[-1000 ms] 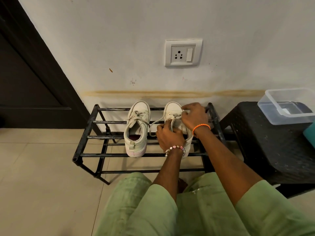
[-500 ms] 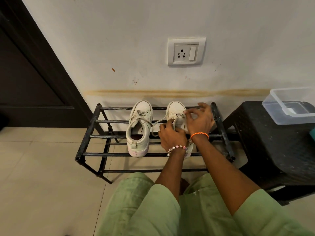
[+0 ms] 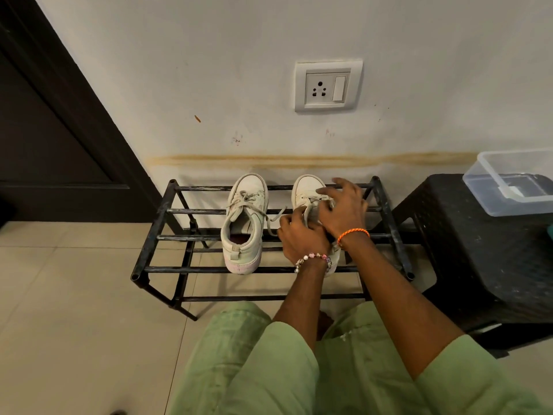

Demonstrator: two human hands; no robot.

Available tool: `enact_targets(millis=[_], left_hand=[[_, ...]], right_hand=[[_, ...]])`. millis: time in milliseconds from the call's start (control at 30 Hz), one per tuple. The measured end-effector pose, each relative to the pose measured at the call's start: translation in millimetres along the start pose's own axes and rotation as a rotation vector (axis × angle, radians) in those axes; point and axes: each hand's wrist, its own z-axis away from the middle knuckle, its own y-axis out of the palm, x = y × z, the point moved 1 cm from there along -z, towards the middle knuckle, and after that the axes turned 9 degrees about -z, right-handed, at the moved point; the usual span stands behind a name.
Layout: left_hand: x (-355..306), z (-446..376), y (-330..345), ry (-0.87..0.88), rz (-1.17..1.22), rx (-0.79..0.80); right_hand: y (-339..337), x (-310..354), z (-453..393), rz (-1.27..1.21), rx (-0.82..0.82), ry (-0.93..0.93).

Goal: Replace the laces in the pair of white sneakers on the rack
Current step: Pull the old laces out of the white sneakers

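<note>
Two white sneakers stand side by side on a black metal rack (image 3: 163, 223), toes to the wall. The left sneaker (image 3: 244, 226) is laced, and one loose lace end (image 3: 273, 218) trails to the right. Both hands cover most of the right sneaker (image 3: 306, 187). My left hand (image 3: 300, 238) grips that shoe's near part at the collar. My right hand (image 3: 342, 209) is over its laces, thumb and forefinger pinching a lace, the other fingers spread. The shoe's heel and opening are hidden.
A black plastic stool (image 3: 478, 250) stands right of the rack, touching it, with a clear plastic box (image 3: 514, 187) on top. A dark door (image 3: 45, 130) is at the left. A wall socket (image 3: 327, 86) sits above the rack. Beige floor tiles lie below.
My right hand has lifted from the toe end and spread its fingers while working the lace. My left hand stays on the right sneaker. The camera has come closer.
</note>
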Motion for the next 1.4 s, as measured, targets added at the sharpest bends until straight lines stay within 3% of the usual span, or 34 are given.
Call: enact_targets(millis=[167,367,500,633,700,800,867,1000,1100,1233,1400], left_hand=[[1,0,-2,0.003,-0.041,0.026],[-1,1,-5,0.017,-0.075,0.036],[-2,1,-5,0.033,-0.092,0.027],[-2,1,-6,0.038,-0.096,0.015],[-2,1,-5,0.04,-0.104,0.014],[-2,1,-5,0.031,-0.101,0.008],[-2,1,-5,0.028,-0.099,0.005],[-2,0,-4,0.021,-0.067,0.006],[-1,-1,-3,0.004,-0.056,0.019],[0,0,-4,0.005,-0.059,0.013],[-2,0,-5,0.012,-0.078,0.018]], right_hand=[[2,2,-7,0.184,0.189,-0.005],[5,-7,-3,0.075,0.051,0.014],[10,-7,0,-0.375,-0.175,0.169],[-3,-9,-10,-1.024,-0.368,0.596],[-8,-16,-19,-1.104,-0.367,0.772],[-7,-20,-26,-1.168,-0.295,0.781],[-8,-14,-24,-0.954,-0.27,0.633],[-6,-4,-10,-0.148,-0.101,0.077],[2,-1,-7,0.168,0.127,-0.082],[4,-7,-8,0.23,0.14,-0.111],[3,-8,-2,0.09,-0.007,-0.115]])
